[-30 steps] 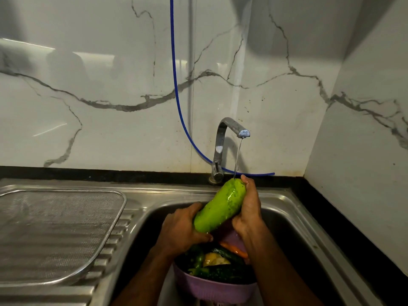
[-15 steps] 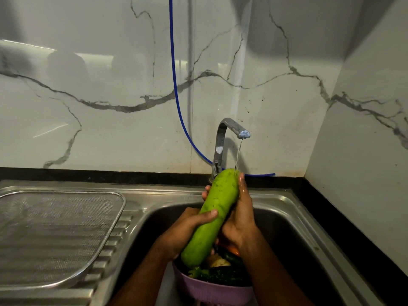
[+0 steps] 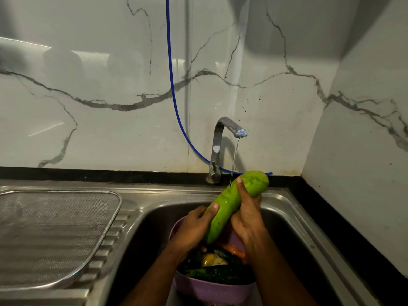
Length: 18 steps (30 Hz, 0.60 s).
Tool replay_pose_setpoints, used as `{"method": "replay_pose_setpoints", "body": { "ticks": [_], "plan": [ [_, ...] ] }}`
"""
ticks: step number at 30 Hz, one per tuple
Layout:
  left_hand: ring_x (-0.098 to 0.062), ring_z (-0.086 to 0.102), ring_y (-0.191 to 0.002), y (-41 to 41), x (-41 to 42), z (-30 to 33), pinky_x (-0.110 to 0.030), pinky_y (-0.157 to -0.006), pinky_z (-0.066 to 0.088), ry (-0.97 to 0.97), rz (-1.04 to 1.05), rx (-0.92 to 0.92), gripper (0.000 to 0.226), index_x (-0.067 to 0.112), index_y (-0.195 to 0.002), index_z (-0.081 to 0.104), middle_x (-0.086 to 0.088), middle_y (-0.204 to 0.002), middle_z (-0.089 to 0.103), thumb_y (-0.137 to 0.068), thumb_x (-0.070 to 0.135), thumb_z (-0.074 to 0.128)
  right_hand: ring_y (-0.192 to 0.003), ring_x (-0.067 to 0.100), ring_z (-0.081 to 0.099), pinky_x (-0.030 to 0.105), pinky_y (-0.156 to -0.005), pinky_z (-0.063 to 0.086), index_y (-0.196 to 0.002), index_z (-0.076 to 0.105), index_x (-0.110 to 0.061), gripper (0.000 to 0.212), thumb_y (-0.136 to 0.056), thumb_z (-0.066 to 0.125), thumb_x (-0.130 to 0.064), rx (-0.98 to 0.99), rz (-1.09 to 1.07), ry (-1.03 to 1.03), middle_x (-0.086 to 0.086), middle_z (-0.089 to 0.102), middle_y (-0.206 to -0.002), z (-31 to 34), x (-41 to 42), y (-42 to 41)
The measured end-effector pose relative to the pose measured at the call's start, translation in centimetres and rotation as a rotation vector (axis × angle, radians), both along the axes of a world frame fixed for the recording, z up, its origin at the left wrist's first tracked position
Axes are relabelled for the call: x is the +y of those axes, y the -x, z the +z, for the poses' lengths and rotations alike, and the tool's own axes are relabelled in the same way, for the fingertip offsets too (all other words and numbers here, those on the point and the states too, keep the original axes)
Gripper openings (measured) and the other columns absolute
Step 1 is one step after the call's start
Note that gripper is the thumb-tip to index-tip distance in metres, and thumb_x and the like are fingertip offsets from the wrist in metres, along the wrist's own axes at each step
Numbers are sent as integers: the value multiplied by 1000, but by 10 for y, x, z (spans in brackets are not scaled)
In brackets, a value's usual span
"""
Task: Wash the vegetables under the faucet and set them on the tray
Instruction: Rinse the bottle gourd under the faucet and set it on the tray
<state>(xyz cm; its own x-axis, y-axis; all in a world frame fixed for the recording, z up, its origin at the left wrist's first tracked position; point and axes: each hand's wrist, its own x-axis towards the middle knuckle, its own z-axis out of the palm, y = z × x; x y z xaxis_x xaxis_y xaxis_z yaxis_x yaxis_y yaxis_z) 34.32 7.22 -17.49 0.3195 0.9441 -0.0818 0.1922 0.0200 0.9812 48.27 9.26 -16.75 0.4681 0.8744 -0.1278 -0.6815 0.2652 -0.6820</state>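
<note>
A long light-green gourd (image 3: 229,206) slants over the sink, its upper end up to the right under the thin water stream from the chrome faucet (image 3: 220,138). My left hand (image 3: 194,228) grips its lower half, thumb on top. My right hand (image 3: 247,215) wraps around its upper half from the right. Below them a purple basket (image 3: 205,288) in the sink holds several vegetables (image 3: 216,261), dark green, yellow and orange. A mesh tray (image 3: 55,230) lies on the drainboard at the left.
The steel sink basin (image 3: 291,235) sits right of the ribbed drainboard (image 3: 103,250). A blue hose (image 3: 174,102) hangs down the marble wall behind the faucet. A black counter strip (image 3: 331,217) runs along the right wall.
The gourd has swung from nearly upright to slanting up to the right, its top end now right of the water stream. Both hands have shifted along it.
</note>
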Motion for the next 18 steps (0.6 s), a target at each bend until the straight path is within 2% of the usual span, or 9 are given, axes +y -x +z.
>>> {"method": "replay_pose_setpoints", "body": {
  "ticks": [1, 2, 5, 7, 10, 13, 16, 18],
  "plan": [
    [-18, 74, -79, 0, -1, -2, -35, -55, 59, -15, 4, 38, 37, 23, -114, 65, -4, -98, 74, -95, 54, 55, -117, 40, 67, 61, -94, 56, -136, 56, -22, 83, -61, 89, -32, 16, -34, -18, 23, 65, -133, -1, 2, -4],
    [-20, 73, -76, 1, 0, -4, -33, -52, 56, -18, 3, 39, 36, 22, -117, 62, -6, -100, 73, -95, 50, 57, -118, 41, 66, 61, -93, 56, -132, 59, -23, 75, -64, 88, -32, 30, -76, -39, 24, 65, -134, -1, 2, -9],
    [-23, 69, -74, -4, 2, -9, -33, -56, 55, 31, -14, -153, 34, 15, -127, 54, -14, -107, 70, -97, 27, 63, -114, 39, 68, 63, -95, 55, -128, 57, -25, 56, -79, 83, -26, 122, -186, -93, 17, 70, -127, 1, 2, -23],
    [-24, 69, -80, -13, 1, -10, -31, -61, 57, 23, 6, -261, 31, 15, -127, 55, -15, -112, 69, -97, 14, 62, -108, 32, 71, 63, -98, 54, -136, 53, -25, 66, -78, 84, -32, 164, -253, -75, 11, 72, -123, 0, 2, -30],
    [-25, 70, -82, -26, -3, -4, -28, -62, 60, -13, 54, -322, 30, 18, -127, 56, -15, -109, 69, -98, 9, 59, -113, 32, 71, 62, -98, 54, -144, 50, -25, 95, -61, 92, -43, 217, -269, -62, 12, 71, -128, -1, -1, -29],
    [-24, 70, -64, -31, -4, -6, -28, -50, 56, -35, 56, -297, 27, 18, -128, 54, -13, -97, 72, -101, 17, 55, -115, 34, 70, 60, -98, 55, -146, 48, -25, 97, -62, 96, -34, 246, -275, -71, 15, 70, -130, -3, -1, -30],
    [-24, 61, -46, -27, -1, -7, -25, -41, 48, -56, 82, -261, 24, 13, -124, 54, -15, -86, 71, -103, 25, 51, -122, 37, 65, 62, -100, 52, -146, 54, -21, 116, -42, 104, -34, 226, -186, -81, 16, 67, -136, -9, 0, -24],
    [-23, 53, -40, -23, 1, -6, -24, -39, 43, -32, 89, -271, 28, 9, -120, 52, -21, -78, 64, -105, 32, 43, -122, 38, 65, 61, -97, 55, -144, 56, -14, 111, -46, 103, -34, 199, -84, -93, 19, 66, -136, -10, 1, -19]
  ]
}}
